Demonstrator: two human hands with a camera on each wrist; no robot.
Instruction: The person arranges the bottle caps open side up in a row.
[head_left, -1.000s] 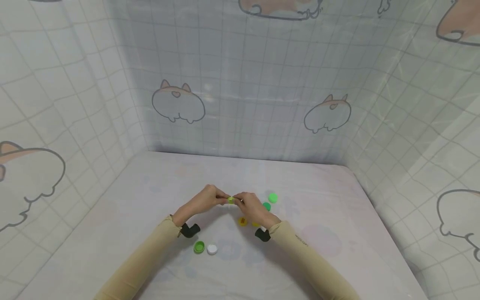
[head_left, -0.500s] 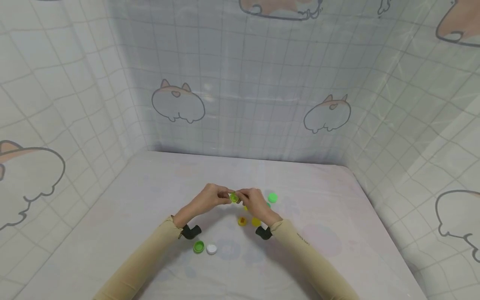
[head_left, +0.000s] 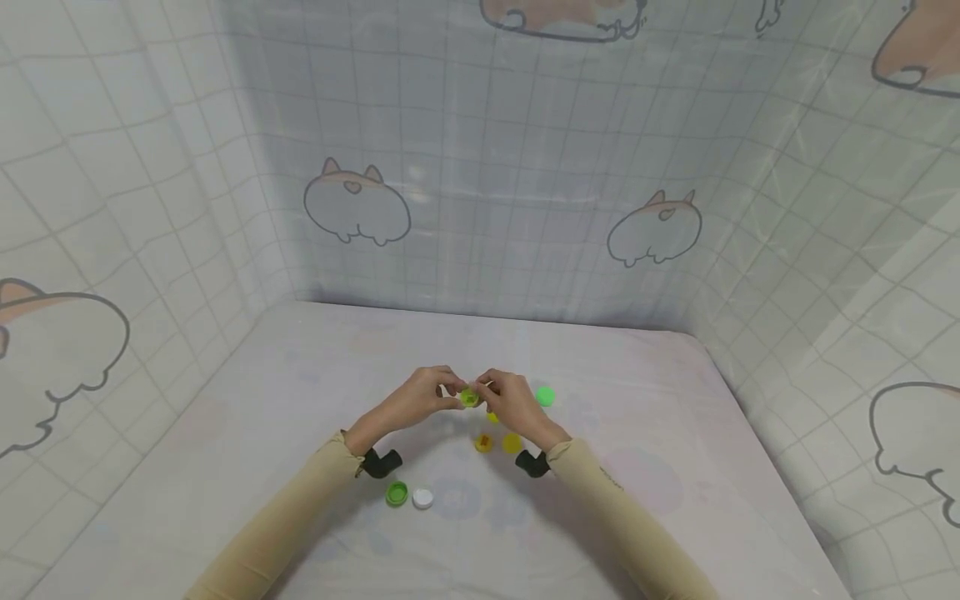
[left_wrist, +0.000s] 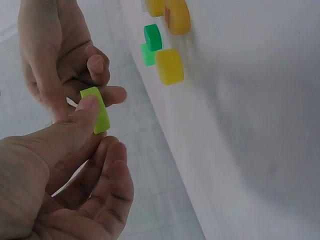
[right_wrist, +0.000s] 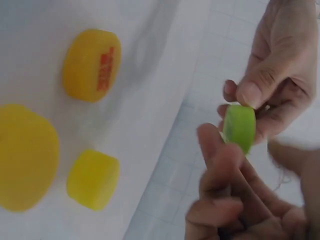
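A lime-green bottle cap [head_left: 469, 397] is off the table between the two hands. My left hand [head_left: 420, 397] pinches it, with the thumb flat on one side in the left wrist view. My right hand [head_left: 519, 407] is at the cap's other side. In the right wrist view its fingers [right_wrist: 222, 167] are bent beside the lime-green cap [right_wrist: 242, 129], and its thumb stands apart from it. Below the right hand lie an orange-yellow cap [head_left: 483, 443] with red print, a yellow cap [head_left: 512, 442] and another yellow cap [head_left: 492, 417].
A bright green cap [head_left: 545, 396] lies right of the right hand, with a darker green cap [left_wrist: 153, 37] near it in the left wrist view. Nearer the front are an upturned green cap [head_left: 397, 493] and a white cap [head_left: 423, 498]. A patterned curtain [head_left: 480, 167] stands behind the table.
The lime-green cap has turned between the hands and moved slightly right, its hollow side now facing the head camera. My right hand's thumb and fingers have shifted and loosened around it.
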